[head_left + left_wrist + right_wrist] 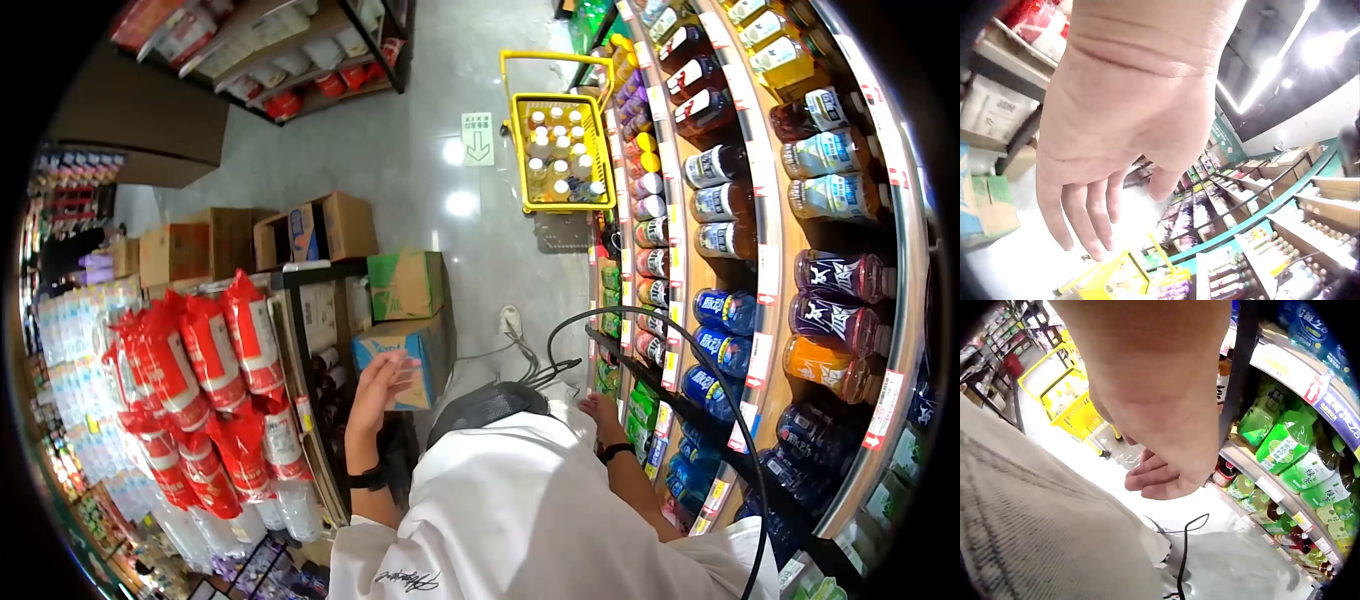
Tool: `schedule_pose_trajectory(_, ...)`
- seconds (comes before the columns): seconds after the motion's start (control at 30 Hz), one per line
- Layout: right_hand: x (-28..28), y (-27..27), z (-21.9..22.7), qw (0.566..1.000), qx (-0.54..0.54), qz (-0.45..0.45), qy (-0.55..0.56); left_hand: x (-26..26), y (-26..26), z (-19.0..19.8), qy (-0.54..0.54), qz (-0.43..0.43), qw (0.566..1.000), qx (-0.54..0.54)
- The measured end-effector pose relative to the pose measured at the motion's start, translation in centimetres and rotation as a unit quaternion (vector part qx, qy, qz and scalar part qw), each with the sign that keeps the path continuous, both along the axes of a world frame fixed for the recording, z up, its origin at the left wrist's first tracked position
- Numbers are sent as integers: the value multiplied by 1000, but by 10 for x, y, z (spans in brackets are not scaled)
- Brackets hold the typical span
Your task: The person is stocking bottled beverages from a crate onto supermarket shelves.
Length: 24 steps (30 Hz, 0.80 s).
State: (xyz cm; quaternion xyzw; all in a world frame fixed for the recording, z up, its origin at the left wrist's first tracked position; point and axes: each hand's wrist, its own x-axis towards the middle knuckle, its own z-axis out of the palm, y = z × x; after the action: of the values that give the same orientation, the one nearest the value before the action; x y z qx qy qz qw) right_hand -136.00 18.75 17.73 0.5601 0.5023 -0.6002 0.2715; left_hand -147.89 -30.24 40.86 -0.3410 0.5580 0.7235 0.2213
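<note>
1. The left hand is empty, its fingers loosely extended and spread, above or beside a blue-and-brown carton. The carton looks stiff; if full, it should be heavy and want support from beneath.
2. The aisle floor gives open room between stacked cartons and the drinks shelving.
3. Ahead, the yellow shopping basket contains white-capped bottles, so it is probably weighty, best moved by its raised handle.
4. The right hand holds nothing, fingers slightly bent, near the shelving.
5. Green-tea bottles stand on a shelf just beyond it. They should be fairly heavy, smooth, slightly squeezable; the neck or upper body suits a grip.
6. The price rail edges that shelf; the looping black cable could snag.
</note>
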Motion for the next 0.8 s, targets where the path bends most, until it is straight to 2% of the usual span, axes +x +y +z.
schedule_pose_trajectory(0.07,-3,14,-24,1000,-12,5,19,-33,15,10,8,-24,1000,7)
schedule_pose_trajectory(0.1,1,25,-48,988,22,124,85,-51,20,13,17,-41,999,13)
schedule_pose_trajectory(0.13,-2,32,-60,957,56,242,149,-67,22,12,20,-44,999,14)
schedule_pose_trajectory(0.17,-13,34,-57,958,59,240,149,-81,24,11,27,-26,999,36)
schedule_pose_trajectory(0.27,-46,31,-40,981,-1,143,131,-122,17,-10,26,14,996,89)
schedule_pose_trajectory(0.3,-50,33,-46,949,67,226,210,-138,14,-14,21,22,995,95)
schedule_pose_trajectory(0.33,-66,29,-30,950,68,225,205,-158,13,-18,17,29,994,101)
schedule_pose_trajectory(0.4,-109,21,3,991,44,105,73,-204,10,-27,9,8,996,86)
schedule_pose_trajectory(0.43,-125,25,6,988,48,136,62,-228,9,-30,4,-10,997,70)
schedule_pose_trajectory(0.47,-141,24,7,989,50,131,53,-255,7,-34,-6,-15,997,73)
schedule_pose_trajectory(0.53,-166,24,-10,938,126,282,159,-318,5,-47,-2,-71,996,47)
schedule_pose_trajectory(0.57,-173,29,-38,941,127,276,148,-353,4,-55,-12,-79,996,51)
schedule_pose_trajectory(0.6,-177,35,-81,909,188,294,226,-389,3,-66,1,-92,994,61)
schedule_pose_trajectory(0.63,-182,31,-106,870,246,308,297,-426,2,-76,9,-107,992,71)
schedule_pose_trajectory(0.7,-261,-7,-62,957,137,192,168,-493,1,-90,-7,-138,988,67)
schedule_pose_trajectory(0.73,-302,-29,-37,983,96,125,98,-530,0,-107,-16,-140,988,69)
schedule_pose_trajectory(0.8,-340,-35,-57,924,174,319,119,-576,-3,-136,18,-238,971,-35)
